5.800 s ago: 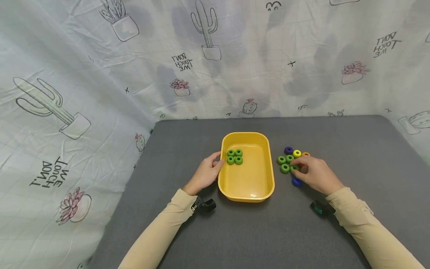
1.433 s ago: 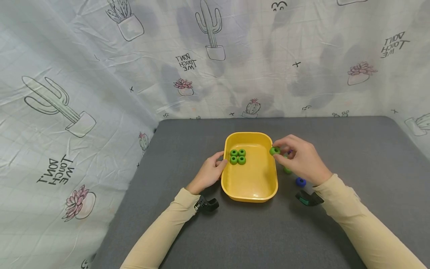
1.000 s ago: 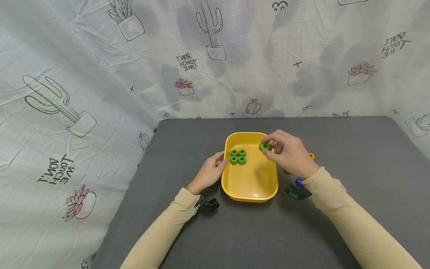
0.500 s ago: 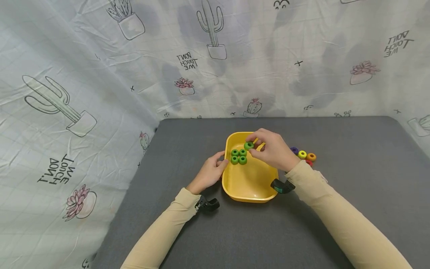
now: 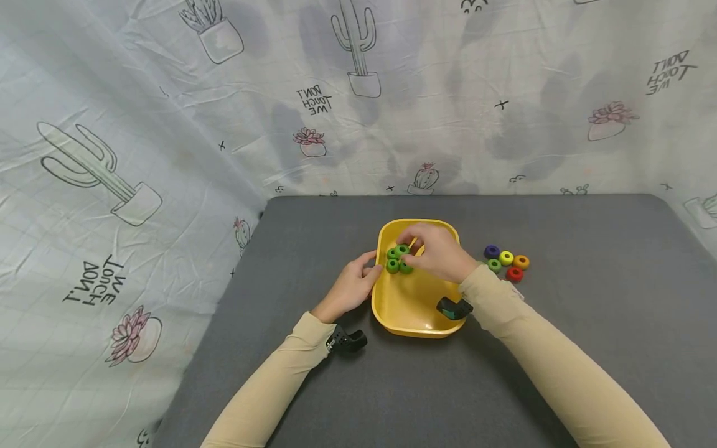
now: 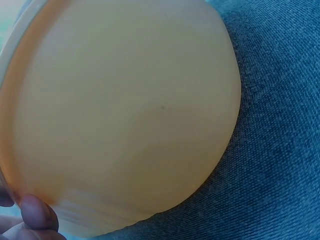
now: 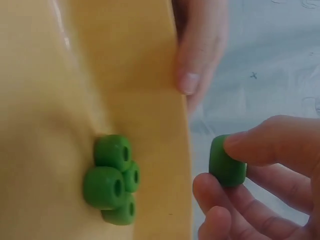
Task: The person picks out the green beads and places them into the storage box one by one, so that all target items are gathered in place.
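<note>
A yellow tray lies on the grey table, with its left wall held by my left hand. The thumb of that hand lies at the rim in the left wrist view. Over the tray's left part, my right hand pinches a green bead between thumb and finger. Several more green beads stand bunched together in the tray, beneath the held one and close to the left wall. From the head, the held bead and fingers partly cover this group.
Right of the tray lie loose beads: dark purple, yellow, orange, red and green. My right forearm hides part of the table there. A patterned curtain hangs behind the table.
My right hand has gone from the loose beads leftward across the tray with a green bead, then lowered toward the grouped ones. The loose beads show again. My left hand stays at the tray.
</note>
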A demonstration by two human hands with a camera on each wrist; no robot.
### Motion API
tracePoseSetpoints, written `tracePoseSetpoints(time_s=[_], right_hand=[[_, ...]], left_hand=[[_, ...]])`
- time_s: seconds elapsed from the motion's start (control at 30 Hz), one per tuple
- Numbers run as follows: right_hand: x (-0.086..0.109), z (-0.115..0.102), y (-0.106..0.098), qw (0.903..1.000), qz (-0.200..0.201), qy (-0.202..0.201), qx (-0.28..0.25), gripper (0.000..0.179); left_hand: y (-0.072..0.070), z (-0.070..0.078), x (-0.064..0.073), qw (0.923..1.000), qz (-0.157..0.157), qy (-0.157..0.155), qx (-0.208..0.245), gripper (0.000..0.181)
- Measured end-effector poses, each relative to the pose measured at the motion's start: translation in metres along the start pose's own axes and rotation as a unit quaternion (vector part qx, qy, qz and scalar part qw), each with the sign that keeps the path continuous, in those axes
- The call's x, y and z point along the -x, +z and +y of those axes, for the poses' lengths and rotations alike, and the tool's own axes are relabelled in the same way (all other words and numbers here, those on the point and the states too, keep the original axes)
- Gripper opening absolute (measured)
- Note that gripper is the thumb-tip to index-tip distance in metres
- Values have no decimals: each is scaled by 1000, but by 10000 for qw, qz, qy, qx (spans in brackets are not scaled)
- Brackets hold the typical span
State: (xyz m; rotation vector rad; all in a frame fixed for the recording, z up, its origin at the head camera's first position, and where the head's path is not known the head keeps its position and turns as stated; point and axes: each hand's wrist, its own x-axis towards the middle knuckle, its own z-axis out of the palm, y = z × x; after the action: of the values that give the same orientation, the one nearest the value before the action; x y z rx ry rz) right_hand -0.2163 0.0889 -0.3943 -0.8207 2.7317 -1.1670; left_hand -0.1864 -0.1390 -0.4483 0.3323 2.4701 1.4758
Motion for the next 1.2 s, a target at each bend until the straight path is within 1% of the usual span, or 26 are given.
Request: tracePoseSetpoints(time_s=[0.1, 0.23, 0.43, 0.57, 0.8, 1.03, 1.2], right_hand=[[-4, 2, 6, 9998, -183, 74, 68, 25], [-9, 2, 14, 9991, -311, 186, 204, 22], [-14, 1, 25, 9974, -410, 117, 585, 18], [-15, 2, 31, 9967, -547, 81, 595, 17], [-18, 3, 37, 9936, -777, 55, 812, 16], [-22, 3, 40, 9910, -899, 39, 991, 11], [-21, 2, 42, 9888, -927, 71, 1167, 14]], left_hand=[[0, 0, 0, 10000, -9, 12, 11, 52], [-1, 1, 0, 10000, -34, 40, 59, 51], [-1, 3, 1, 10000, 3, 70, 20, 50], [-1, 2, 1, 9999, 0, 103, -6, 50], [-1, 0, 0, 9999, -21, 140, 46, 49], [-1, 1, 1, 9999, -36, 109, 70, 50], [-1, 1, 0, 9999, -36, 87, 48, 50]])
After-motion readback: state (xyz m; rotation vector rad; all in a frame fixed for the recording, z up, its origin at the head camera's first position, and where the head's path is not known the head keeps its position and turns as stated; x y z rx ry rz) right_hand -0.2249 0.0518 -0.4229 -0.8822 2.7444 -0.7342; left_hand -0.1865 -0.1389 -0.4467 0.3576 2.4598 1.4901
